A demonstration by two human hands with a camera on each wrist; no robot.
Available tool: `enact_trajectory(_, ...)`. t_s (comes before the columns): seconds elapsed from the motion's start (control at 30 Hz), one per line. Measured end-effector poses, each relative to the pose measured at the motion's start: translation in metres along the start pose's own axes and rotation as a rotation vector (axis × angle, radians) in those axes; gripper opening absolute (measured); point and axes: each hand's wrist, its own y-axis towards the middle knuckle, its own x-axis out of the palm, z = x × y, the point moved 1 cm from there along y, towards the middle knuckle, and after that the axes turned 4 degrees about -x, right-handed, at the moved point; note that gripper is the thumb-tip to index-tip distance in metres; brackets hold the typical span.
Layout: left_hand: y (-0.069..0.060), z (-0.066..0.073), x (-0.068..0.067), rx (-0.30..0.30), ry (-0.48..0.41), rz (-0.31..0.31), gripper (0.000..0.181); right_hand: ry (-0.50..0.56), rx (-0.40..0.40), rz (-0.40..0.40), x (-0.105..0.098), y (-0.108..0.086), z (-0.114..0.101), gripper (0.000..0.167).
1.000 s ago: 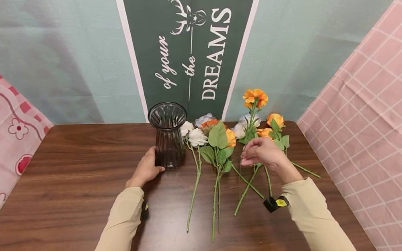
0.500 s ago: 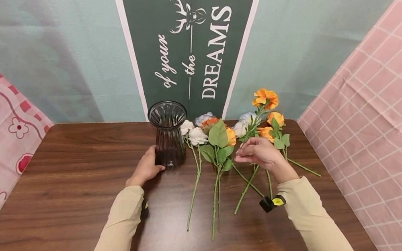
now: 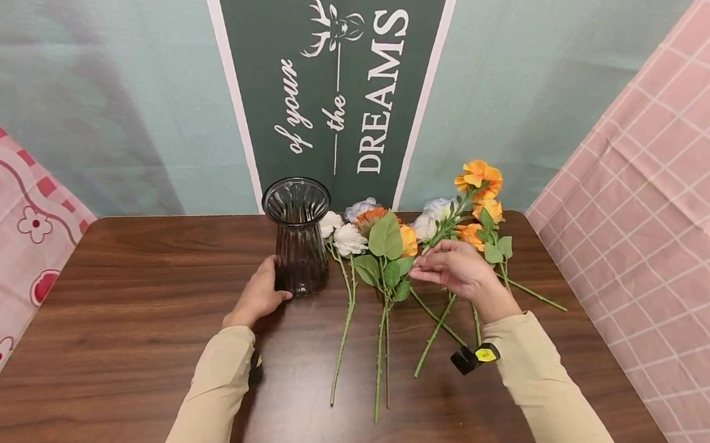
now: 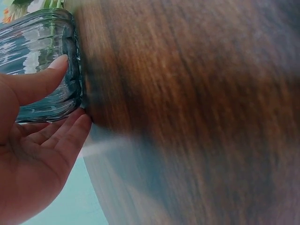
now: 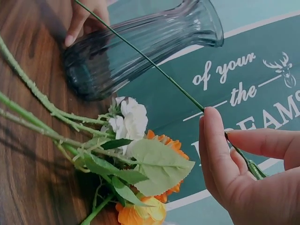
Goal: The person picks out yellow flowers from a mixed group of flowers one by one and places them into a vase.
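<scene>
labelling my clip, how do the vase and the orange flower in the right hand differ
The vase stands upright on the table; the orange flower slants in the right hand. The vase is see-through gray; the flower has orange petals and a thin green stem. Both are hand-held.

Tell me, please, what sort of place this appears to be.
Probably a staged indoor tabletop set: a wood-grain table stands against a lettered backdrop cloth, with pink patterned cloths on both sides.

Head view looks down from above; both close wrist views share the vase point(image 3: 300, 244).
</scene>
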Motion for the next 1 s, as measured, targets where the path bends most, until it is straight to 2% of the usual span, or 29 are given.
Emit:
enact_trajectory(0.17, 0.000, -0.001, 0.001, 0.007, -0.002, 0.006, 0.075, 0.052, -0.017, 0.008, 0.002, 0.000, 0.001, 0.020)
enact_trajectory(0.57, 0.000, -0.003, 0.002, 0.016, -0.007, 0.014, 0.074, 0.076, -0.050, -0.064, 0.007, -0.001, -0.012, 0.024)
enact_trajectory(0.9, -0.001, -0.002, 0.001, 0.013, 0.001, 0.013, 0.075, 0.157, -0.030, -0.066, 0.015, -0.001, -0.024, 0.021)
enact_trajectory(1.0, -0.001, -0.001, 0.001, 0.011, 0.002, 0.013, 0.075, 0.171, -0.016, -0.081, 0.018, 0.000, -0.027, 0.025)
